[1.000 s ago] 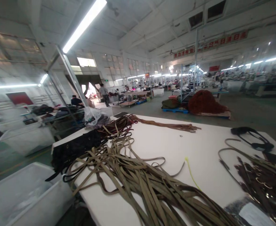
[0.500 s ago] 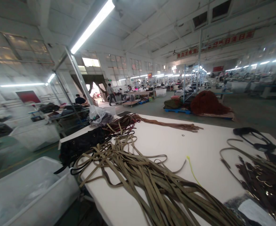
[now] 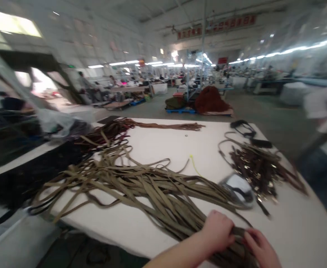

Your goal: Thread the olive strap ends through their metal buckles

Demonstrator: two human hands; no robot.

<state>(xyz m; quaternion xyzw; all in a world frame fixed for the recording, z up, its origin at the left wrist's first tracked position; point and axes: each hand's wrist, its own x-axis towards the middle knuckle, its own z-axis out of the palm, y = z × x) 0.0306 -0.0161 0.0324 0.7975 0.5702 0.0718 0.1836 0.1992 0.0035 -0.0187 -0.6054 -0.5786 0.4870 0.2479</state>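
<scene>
Left hand (image 3: 218, 230) is curled closed over the gathered end of the olive straps (image 3: 152, 186), seemingly keeping them bunched; right hand (image 3: 260, 247) touches alongside, grip indeterminable.

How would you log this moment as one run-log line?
left hand: clasps olive straps at near table edge | right hand: rests on same bundle, grip unclear | nearby: buckled brown straps, plastic bag
</scene>
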